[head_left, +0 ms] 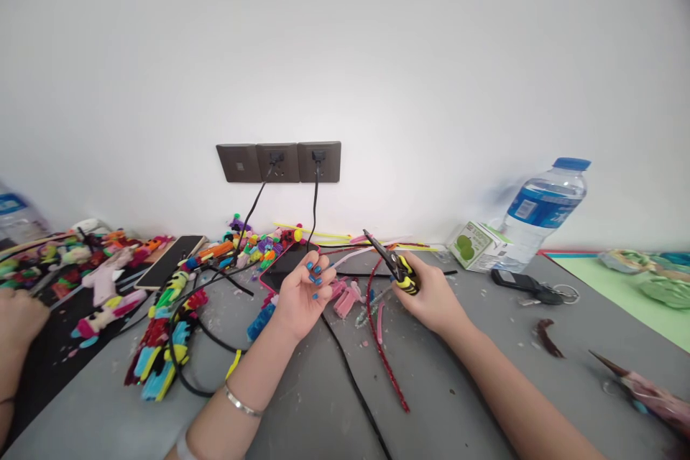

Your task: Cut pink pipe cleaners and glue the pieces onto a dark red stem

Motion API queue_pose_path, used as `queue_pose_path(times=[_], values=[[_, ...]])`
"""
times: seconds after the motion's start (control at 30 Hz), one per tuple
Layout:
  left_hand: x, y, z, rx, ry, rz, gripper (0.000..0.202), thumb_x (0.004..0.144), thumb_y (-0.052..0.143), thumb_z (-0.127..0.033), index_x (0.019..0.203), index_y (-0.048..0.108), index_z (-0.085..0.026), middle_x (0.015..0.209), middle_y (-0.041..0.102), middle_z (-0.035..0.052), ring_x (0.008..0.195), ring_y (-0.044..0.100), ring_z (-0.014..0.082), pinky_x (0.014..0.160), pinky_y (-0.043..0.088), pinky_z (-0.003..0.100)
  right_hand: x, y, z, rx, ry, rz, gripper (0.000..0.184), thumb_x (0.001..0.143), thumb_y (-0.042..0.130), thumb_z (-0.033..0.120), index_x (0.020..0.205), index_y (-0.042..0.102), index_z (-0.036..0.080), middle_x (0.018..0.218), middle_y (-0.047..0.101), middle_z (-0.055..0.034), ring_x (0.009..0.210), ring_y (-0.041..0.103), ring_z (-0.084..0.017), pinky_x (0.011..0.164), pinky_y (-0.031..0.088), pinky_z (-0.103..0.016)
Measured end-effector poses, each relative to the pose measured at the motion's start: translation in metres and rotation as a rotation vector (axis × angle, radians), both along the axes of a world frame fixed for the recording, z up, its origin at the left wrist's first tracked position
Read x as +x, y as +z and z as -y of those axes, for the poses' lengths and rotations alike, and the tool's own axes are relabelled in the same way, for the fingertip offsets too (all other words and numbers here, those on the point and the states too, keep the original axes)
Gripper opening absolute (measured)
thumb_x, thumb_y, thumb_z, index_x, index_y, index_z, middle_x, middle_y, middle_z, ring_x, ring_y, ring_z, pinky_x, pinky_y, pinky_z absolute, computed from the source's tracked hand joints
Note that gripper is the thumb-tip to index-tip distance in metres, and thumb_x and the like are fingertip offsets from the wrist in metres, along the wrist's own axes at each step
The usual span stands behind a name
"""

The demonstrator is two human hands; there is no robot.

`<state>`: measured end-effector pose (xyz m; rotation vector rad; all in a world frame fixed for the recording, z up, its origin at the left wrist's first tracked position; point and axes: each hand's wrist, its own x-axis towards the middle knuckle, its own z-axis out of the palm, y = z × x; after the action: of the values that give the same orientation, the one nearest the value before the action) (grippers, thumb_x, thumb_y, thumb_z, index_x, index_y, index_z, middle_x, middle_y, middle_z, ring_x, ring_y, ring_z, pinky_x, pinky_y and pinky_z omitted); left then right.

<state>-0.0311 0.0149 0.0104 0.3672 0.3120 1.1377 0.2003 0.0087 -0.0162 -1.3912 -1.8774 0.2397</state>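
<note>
My right hand [431, 296] is closed round the yellow-and-black handles of a pair of pliers [392, 264], whose dark jaws point up and left. My left hand [305, 293] is raised palm up with curled fingers and blue-painted nails, pinching the end of a pale pink pipe cleaner [350, 256] that runs toward the pliers' jaws. A red glittery pipe cleaner [380, 345] lies on the grey table [458, 402] between my forearms. Pink fuzzy pieces [345, 297] lie just beyond my left hand.
Piles of coloured pipe-cleaner figures [162, 345] cover the left side. Black cables [350, 374] run from the wall sockets [279, 162] across the table. A phone [170, 260], a water bottle [542, 212], a small green carton [474, 244], keys [531, 287] and another person's hand [19, 320] are nearby.
</note>
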Motion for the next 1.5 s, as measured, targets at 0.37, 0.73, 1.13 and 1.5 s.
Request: queue_pose_path(times=[0.37, 0.73, 1.13, 1.5], values=[[-0.0024, -0.0024, 0.0011, 0.016, -0.157, 0.063, 0.033, 0.058, 0.049, 0.003, 0.068, 0.026, -0.019, 0.067, 0.026, -0.0051, 0.048, 0.028, 0.0039, 0.04, 0.023, 0.013, 0.0027, -0.001, 0.0002, -0.007, -0.015, 0.004, 0.013, 0.07, 0.053, 0.025, 0.081, 0.047, 0.023, 0.058, 0.045, 0.0055, 0.051, 0.04, -0.014, 0.051, 0.032, -0.024], [0.0048, -0.0026, 0.0025, 0.177, -0.043, -0.139, 0.03, 0.063, 0.054, 0.004, 0.07, 0.035, -0.018, 0.071, 0.03, -0.0047, 0.054, 0.031, 0.0072, 0.052, 0.033, 0.02, 0.0014, 0.0011, -0.0001, 0.023, -0.03, -0.003, 0.012, 0.069, 0.051, 0.025, 0.077, 0.043, 0.024, 0.056, 0.044, 0.0054, 0.049, 0.039, -0.014, 0.049, 0.031, -0.024], [0.0029, -0.0028, 0.0006, 0.171, -0.084, -0.109, 0.029, 0.064, 0.054, 0.0, 0.068, 0.032, -0.019, 0.07, 0.026, -0.0044, 0.054, 0.026, 0.0088, 0.055, 0.031, 0.024, 0.0034, 0.0011, -0.0016, 0.011, -0.032, -0.02, 0.011, 0.069, 0.051, 0.025, 0.076, 0.043, 0.024, 0.057, 0.045, 0.0052, 0.051, 0.039, -0.014, 0.05, 0.032, -0.024], [0.0041, -0.0047, 0.0008, 0.182, -0.004, -0.142, 0.018, 0.071, 0.06, -0.009, 0.072, 0.044, -0.018, 0.07, 0.032, -0.0039, 0.056, 0.032, 0.0086, 0.056, 0.032, 0.023, 0.004, -0.0001, -0.0018, -0.009, -0.04, -0.014, 0.012, 0.07, 0.051, 0.027, 0.079, 0.045, 0.024, 0.059, 0.048, 0.0043, 0.052, 0.041, -0.014, 0.051, 0.033, -0.024]])
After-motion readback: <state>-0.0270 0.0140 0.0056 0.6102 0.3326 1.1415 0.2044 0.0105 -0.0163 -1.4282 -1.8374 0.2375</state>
